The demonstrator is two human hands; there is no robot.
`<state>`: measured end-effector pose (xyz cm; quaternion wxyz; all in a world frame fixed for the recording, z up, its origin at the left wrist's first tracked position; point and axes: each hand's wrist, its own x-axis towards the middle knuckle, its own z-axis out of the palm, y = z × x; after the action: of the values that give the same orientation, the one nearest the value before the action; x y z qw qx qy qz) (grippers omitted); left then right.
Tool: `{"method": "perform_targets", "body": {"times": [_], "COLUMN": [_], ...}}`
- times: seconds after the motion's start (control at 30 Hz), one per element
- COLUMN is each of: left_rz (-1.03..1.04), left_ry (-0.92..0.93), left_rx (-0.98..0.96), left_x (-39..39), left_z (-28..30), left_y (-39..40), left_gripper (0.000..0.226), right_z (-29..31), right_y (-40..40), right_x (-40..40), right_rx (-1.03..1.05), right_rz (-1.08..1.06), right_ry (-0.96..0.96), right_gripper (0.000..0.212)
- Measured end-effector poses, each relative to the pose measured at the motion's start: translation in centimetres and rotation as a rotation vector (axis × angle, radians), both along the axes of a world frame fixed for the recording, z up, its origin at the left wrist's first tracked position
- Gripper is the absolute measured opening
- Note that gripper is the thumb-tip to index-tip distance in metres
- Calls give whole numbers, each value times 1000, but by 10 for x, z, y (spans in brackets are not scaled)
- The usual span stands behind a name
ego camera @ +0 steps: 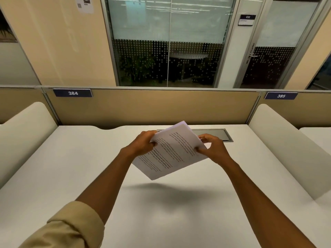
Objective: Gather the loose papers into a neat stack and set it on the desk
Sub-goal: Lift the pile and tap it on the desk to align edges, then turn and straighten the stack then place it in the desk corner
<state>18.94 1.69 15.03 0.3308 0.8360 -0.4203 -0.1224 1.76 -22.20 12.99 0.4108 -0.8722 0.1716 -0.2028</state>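
The papers (pixel 172 151) are thin white paper with dark print. The surface (pixel 89 167) is smooth, white and matt. The far divider (pixel 152 108) looks like tan cloth with a metal edge. The near left sleeve (pixel 68 228) is soft tan cloth.

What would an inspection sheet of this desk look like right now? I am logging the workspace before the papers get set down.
Surface: white desk, bare where visible, with the papers' shadow on it.
Job's things: printed papers held tilted in the air above the desk, not yet set down.
Clutter: nothing seen.
Hands: left hand grips the stack's left edge; right hand pinches its right edge.
Cables: nothing seen; a closed grey hatch sits at the desk's back.
Surroundings: tan partition with plates 384 and 385; glass wall behind.
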Motion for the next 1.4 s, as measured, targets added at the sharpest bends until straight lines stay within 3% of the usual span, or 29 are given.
{"method": "perform_targets", "body": {"times": [0.23, 0.33, 0.57, 0.67, 0.8, 0.93, 1.07, 1.4], "left_rz": [-66, -47, 221, 371, 406, 325, 360, 518], "left_ry": [-69, -79, -74, 120, 537, 857, 799, 623], "left_rx": [87, 43, -19, -195, -471, -609, -590, -635], "left_x": [-4, -4, 13, 21, 14, -8, -28, -51], "left_z": [5, 3, -16, -28, -45, -68, -97, -132], "left_y": [-11, -12, 7, 20, 36, 37, 33, 30], "left_gripper": [26, 16, 29, 45, 62, 42, 18, 16], "right_z": [12, 5, -12, -19, -32, -46, -62, -92], "right_y": [15, 16, 3, -5, -9, -4, 7, 39], "right_x": [9, 9, -8, -17, -27, -32, -32, -31], "right_rx": [45, 83, 267, 329, 445, 519, 565, 608], "right_rz": [64, 30, -54, -74, -85, -105, -149, -262], "right_ry": [-26, -36, -59, -71, -90, -108, -105, -108], "right_gripper": [11, 13, 15, 16, 17, 18, 19, 27]}}
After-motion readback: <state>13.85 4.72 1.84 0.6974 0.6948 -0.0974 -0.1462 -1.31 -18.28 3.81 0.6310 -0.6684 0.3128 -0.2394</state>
